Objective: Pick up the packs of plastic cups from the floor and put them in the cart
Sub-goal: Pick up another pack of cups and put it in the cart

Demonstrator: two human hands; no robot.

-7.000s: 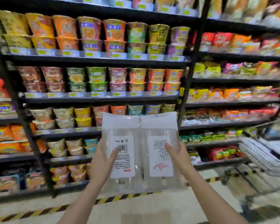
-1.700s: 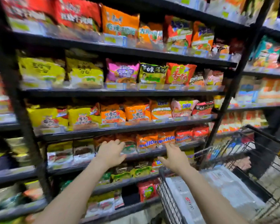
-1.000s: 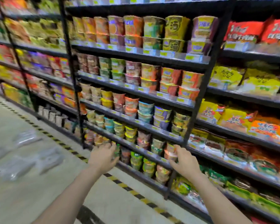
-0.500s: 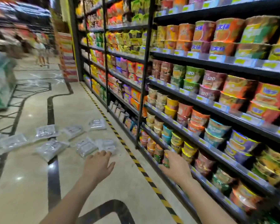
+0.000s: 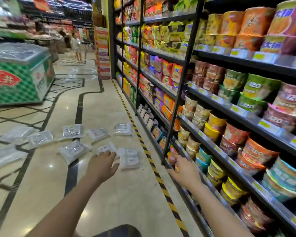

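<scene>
Partly blurred cup packs point(image 5: 72, 150), far ones indistinct

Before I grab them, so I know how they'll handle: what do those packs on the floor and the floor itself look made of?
The packs look like thin clear plastic film, glossy, with white printed labels. The floor looks like polished stone or glazed tile: beige, with lights reflected in it.

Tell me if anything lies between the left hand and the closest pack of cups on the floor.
Nothing visible does. The left hand reaches out open over bare floor, and the closest pack of cups lies just beyond its fingers. The shelving stands off to the right, out of that path.
</scene>
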